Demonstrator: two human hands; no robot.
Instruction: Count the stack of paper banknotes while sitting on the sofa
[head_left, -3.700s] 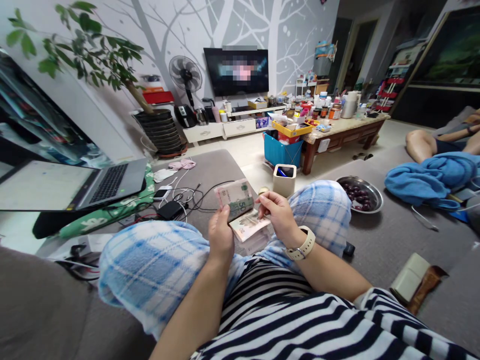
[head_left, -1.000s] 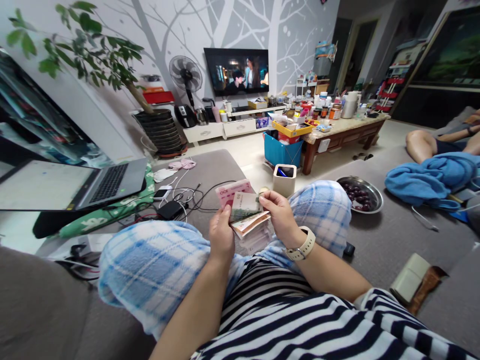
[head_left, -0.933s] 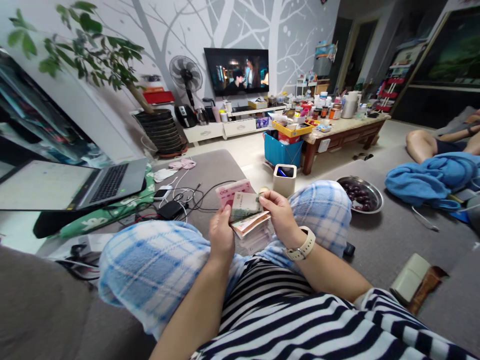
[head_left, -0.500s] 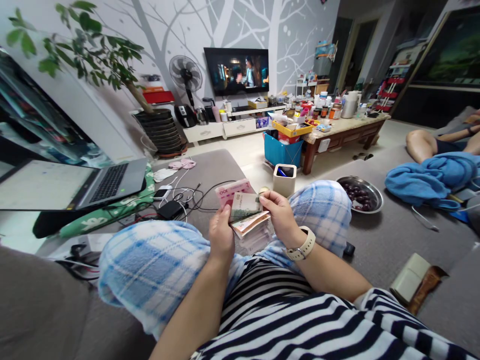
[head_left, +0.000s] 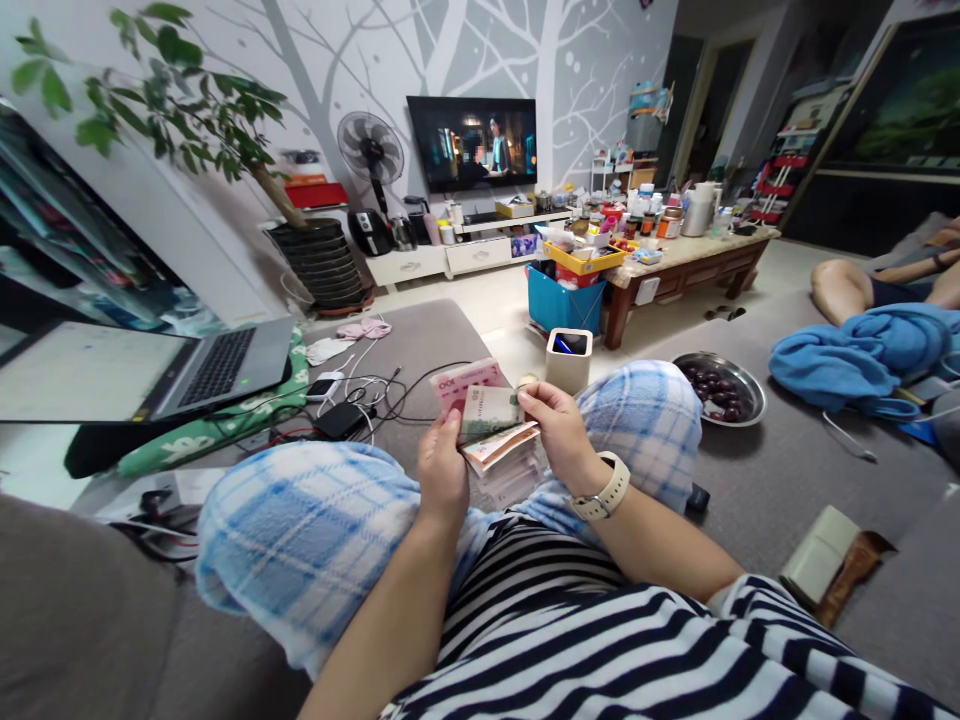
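My left hand (head_left: 442, 462) is closed on a fan of banknotes, its thumb lying over their left edge. A pink 100 note (head_left: 466, 382) sticks out at the back, and a green 50 note (head_left: 486, 412) faces me in front of it. Lower in the bunch are orange-edged notes (head_left: 504, 446). Thumb and fingers of my right hand (head_left: 561, 425) pinch the right end of the green note. Beneath the notes, between my legs, is a clear stack of something (head_left: 514, 474) that I cannot make out.
A laptop (head_left: 217, 370) and tangled cables (head_left: 375, 395) are at left. Ahead stands a cream bin (head_left: 568, 372). To the right are a metal bowl (head_left: 756, 408) of dark round fruit, a pale wallet (head_left: 821, 552) and a blue cloth (head_left: 855, 355) by another person's legs.
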